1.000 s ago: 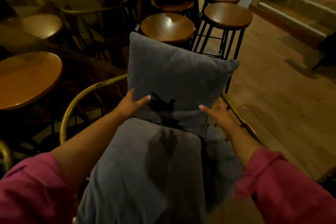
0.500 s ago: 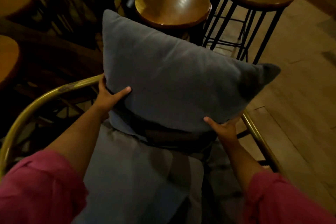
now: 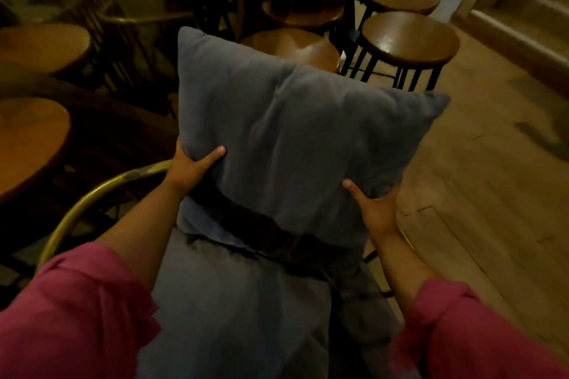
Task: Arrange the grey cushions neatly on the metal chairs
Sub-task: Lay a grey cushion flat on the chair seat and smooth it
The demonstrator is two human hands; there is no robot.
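Both hands, left hand point(image 3: 187, 168) and right hand point(image 3: 374, 209), clasp the upright cushion point(image 3: 295, 138) above the near cushion point(image 3: 240, 311) on the chair point(image 3: 92, 206).

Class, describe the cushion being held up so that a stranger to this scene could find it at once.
Start at the curved brass-coloured metal chair rail near the bottom left. Above its seat, the left hand and the right hand grip a square grey fabric cushion. Unlike the flat grey seat cushion lying below it, this one stands upright.
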